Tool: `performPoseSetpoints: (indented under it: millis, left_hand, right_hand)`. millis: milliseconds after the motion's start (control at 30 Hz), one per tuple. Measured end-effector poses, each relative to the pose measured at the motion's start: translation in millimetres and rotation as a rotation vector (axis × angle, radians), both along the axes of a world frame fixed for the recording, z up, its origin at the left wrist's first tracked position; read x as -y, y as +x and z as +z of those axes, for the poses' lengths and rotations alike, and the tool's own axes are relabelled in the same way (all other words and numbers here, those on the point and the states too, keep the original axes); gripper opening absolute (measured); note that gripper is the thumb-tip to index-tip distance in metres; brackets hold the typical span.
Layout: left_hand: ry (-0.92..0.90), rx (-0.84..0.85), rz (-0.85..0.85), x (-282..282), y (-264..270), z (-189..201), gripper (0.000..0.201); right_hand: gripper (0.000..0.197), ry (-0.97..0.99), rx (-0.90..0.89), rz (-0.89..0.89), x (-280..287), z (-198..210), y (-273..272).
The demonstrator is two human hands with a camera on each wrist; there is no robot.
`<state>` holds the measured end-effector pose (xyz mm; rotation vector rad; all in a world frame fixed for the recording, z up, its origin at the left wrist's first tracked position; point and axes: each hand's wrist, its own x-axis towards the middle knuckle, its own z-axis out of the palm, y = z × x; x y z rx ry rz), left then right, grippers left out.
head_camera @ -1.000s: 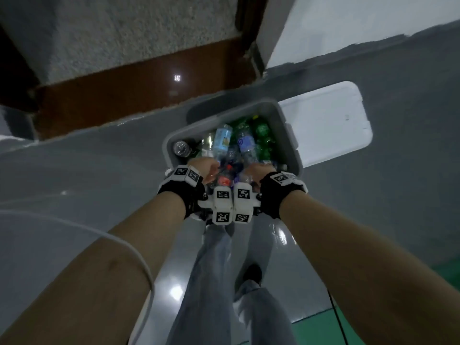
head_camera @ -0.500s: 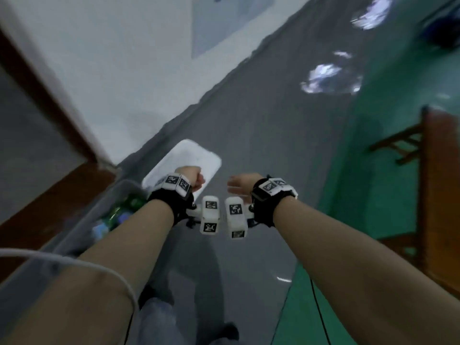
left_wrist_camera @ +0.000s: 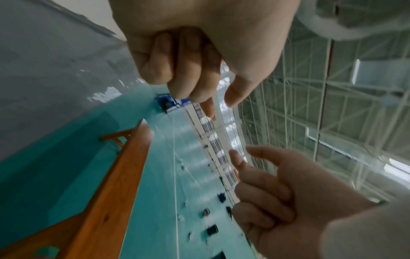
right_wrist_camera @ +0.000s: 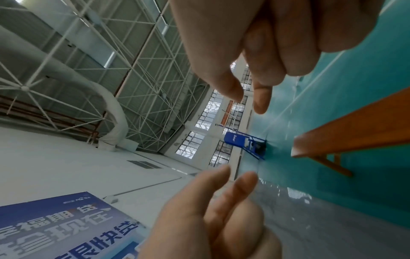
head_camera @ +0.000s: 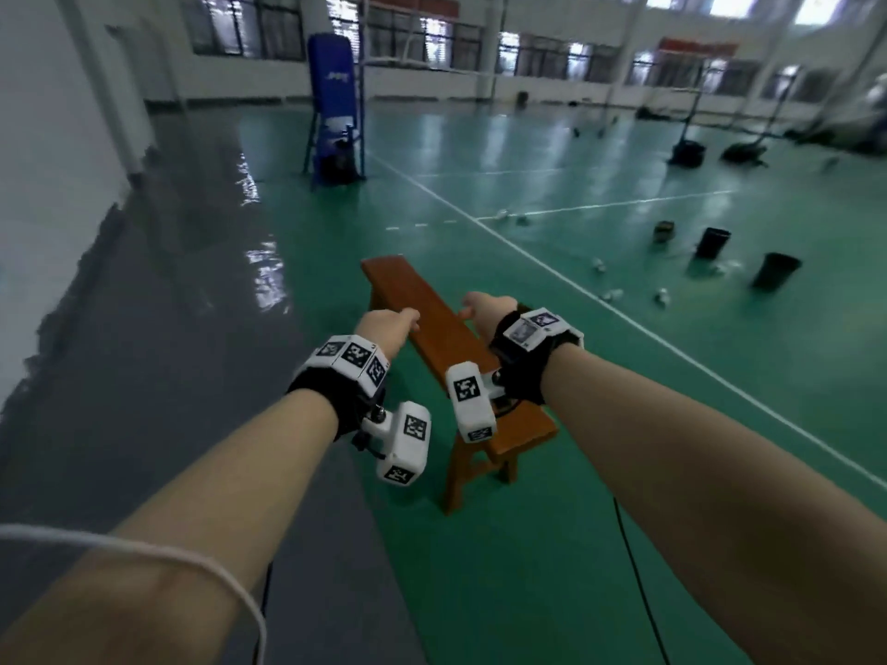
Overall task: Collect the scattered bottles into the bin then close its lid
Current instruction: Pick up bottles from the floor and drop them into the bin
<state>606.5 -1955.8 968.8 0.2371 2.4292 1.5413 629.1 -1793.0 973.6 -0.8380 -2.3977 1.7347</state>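
The bin, its lid and the bottles in it are out of every view. My left hand (head_camera: 391, 324) and right hand (head_camera: 482, 309) are held out in front of me over the near end of a wooden bench (head_camera: 413, 285). Both hold nothing. In the left wrist view the left hand (left_wrist_camera: 199, 70) has loosely curled fingers, and the right hand (left_wrist_camera: 266, 184) is relaxed beside it. The right wrist view shows the same empty right hand (right_wrist_camera: 255, 61) and left hand (right_wrist_camera: 221, 210). Several small pale objects (head_camera: 609, 295) lie scattered on the green floor to the right; too small to identify.
The bench runs away from me between a grey floor strip (head_camera: 168, 280) on the left and the green court. Black tubs (head_camera: 775, 273) stand at the right. A blue stand (head_camera: 336, 112) is further ahead. A black cable (head_camera: 633, 568) trails on the floor.
My view has swung from the bottle-filled bin and its white lid up to the sports hall. Both hands have come off the bin's rim and now hang empty over the bench.
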Motion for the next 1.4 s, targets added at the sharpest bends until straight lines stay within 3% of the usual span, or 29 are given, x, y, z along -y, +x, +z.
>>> performPoseSetpoints:
  millis: [100,333,533,833,967,1033,1167,1267,1400]
  left_hand:
    - [-0.107,-0.042,-0.225,-73,-22,-9,0.033]
    - [-0.078,-0.078,-0.527,-218,-79,-11,0.021]
    - [0.013,0.069,-0.689,-353,-112,-10,0.02]
    - [-0.022,0.221,-1.042,-561,-54,-37,0.014]
    - [-0.049,0.216,-1.094,-672,-20,-49,0.008]
    - [-0.071,0.215,-1.108,-732,-1,-50,0.015]
    - [-0.071,0.241,-1.132,-861,38,-28,0.02]
    - [-0.017,0.173,-1.146,-953,73,-11,0.021]
    - [-0.049,0.143,-1.217,-1031,130,-22,0.025]
  right_hand:
    - [0.027,0.078,0.064,-0.164,-57,-12,-7]
    - [0.027,0.099,0.246,-0.336,-211,-14,3]
    - [0.02,0.044,0.243,-0.539,-309,-20,31]
    - [0.024,-0.15,0.222,-0.863,-469,-38,103]
    - [0.019,-0.193,0.181,-0.887,-563,-46,127]
    - [0.018,-0.214,0.142,-0.917,-615,-46,141]
    - [0.013,-0.263,0.112,-0.963,-715,-27,183]
    - [0.024,-0.207,0.062,-1.029,-789,-13,219]
    - [0.028,-0.205,0.144,-1.055,-866,-21,268]
